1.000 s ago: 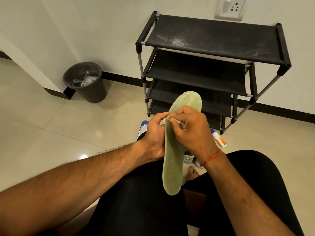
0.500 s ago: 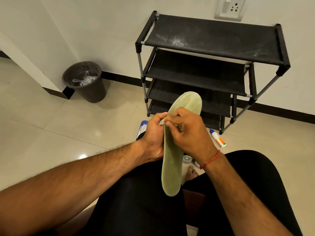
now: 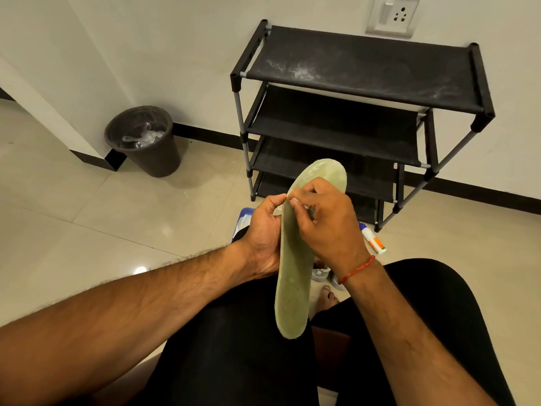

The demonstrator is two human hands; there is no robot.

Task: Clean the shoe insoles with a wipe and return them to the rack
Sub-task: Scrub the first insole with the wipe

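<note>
Item: one pale green insole (image 3: 293,276), held upright over the person's lap between black-clad thighs, toe end up and leaning toward the rack, heel end down near the knees. Left hand (image 3: 265,230): clasped the insole's left edge at about mid-length, thumb on the rim, fingers behind and hidden. Right hand (image 3: 328,227): fingers curled, pinching a small white wipe (image 3: 294,200) against the upper face of the insole just below the toe area; only a sliver of the wipe showed between the fingertips. Red thread (image 3: 357,269) tied round the right wrist. Black four-tier rack (image 3: 360,74) stood against the wall beyond the hands, pale dusty smears on its top shelf. Dark round bin (image 3: 152,153) on the floor to the left of the rack, clear plastic inside. White tube with orange and green markings (image 3: 374,240) lay on the tiles by the rack's near right leg. Blue-and-white pack (image 3: 242,220) partly hidden behind the left hand. Wall socket (image 3: 392,14) above the rack.
</note>
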